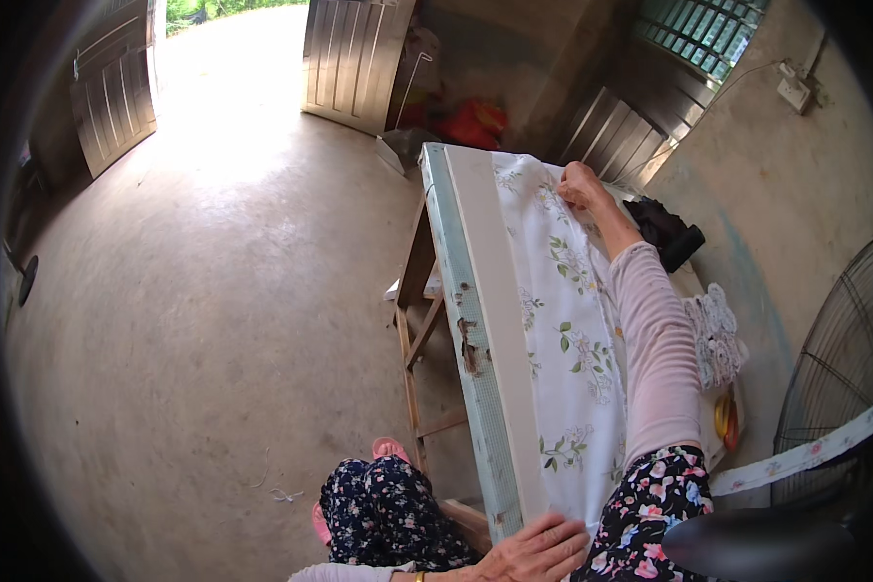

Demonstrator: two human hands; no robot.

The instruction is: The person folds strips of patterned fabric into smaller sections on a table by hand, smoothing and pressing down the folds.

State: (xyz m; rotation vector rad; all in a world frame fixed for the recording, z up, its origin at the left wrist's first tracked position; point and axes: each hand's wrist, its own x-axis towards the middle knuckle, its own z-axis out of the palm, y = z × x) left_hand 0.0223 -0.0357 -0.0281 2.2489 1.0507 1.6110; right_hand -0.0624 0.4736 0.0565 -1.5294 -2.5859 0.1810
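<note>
A long white cloth [553, 327] printed with green leaves and flowers lies along the table, its right side bunched and partly covered by my arm. At the far end, my right hand [582, 185] has its fingers bent and pinched on the cloth's edge. My left hand [535, 549] rests palm down on the near end, fingers stretched over the cloth; its thumb is hidden. Beneath the cloth, a plain pale strip [491, 291] runs beside the table's light green checked edge covering [469, 327], which is torn in places.
Yellow-and-red-handled scissors [726, 422] and bundled patterned fabric strips [713, 335] lie on the table's right side. A black item [662, 233] sits farther back. A caged fan [836, 364] stands at right, with a floral strip [807, 451] before it. Wooden legs [411, 364] support the table.
</note>
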